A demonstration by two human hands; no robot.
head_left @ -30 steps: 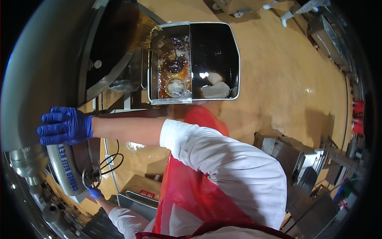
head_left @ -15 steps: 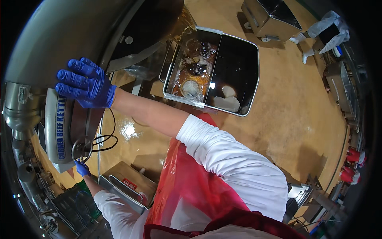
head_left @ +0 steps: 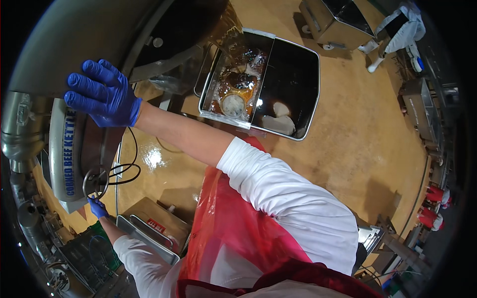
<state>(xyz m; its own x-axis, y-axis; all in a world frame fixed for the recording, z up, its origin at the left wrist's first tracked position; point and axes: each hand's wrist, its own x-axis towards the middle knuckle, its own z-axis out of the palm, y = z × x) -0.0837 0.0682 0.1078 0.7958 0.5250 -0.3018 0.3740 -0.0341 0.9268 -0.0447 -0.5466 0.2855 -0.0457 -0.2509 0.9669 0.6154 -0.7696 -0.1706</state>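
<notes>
A large tilted steel kettle [head_left: 64, 47] fills the upper left. My right hand [head_left: 104, 93], in a blue glove, lies against the kettle with its fingers spread. Lower down, my left hand [head_left: 98, 206], also gloved in blue, has its fingers at the lower rim of a metal handwheel [head_left: 96, 182] and seems to grip it. Brown liquid [head_left: 229, 27] pours from the kettle into a wheeled steel tub [head_left: 317, 82]. Across the tub's left part sits a tray-like strainer [head_left: 233, 119] with foamy liquid and a round pale piece; dark liquid with pale foam patches stands on the right.
A black cable [head_left: 130, 171] hangs beside the handwheel. Near my left forearm stands a steel cart or bin [head_left: 149, 226] with a red label. Another wheeled steel bin [head_left: 335, 25] is at the far right, with a person in a white coat [head_left: 405, 30] beside it. The tan floor [head_left: 348, 129] looks wet in places.
My view has shifted slightly, so most things sit a little further left and up. The person at the far right has changed stance. Both my hands keep their places on the kettle and handwheel.
</notes>
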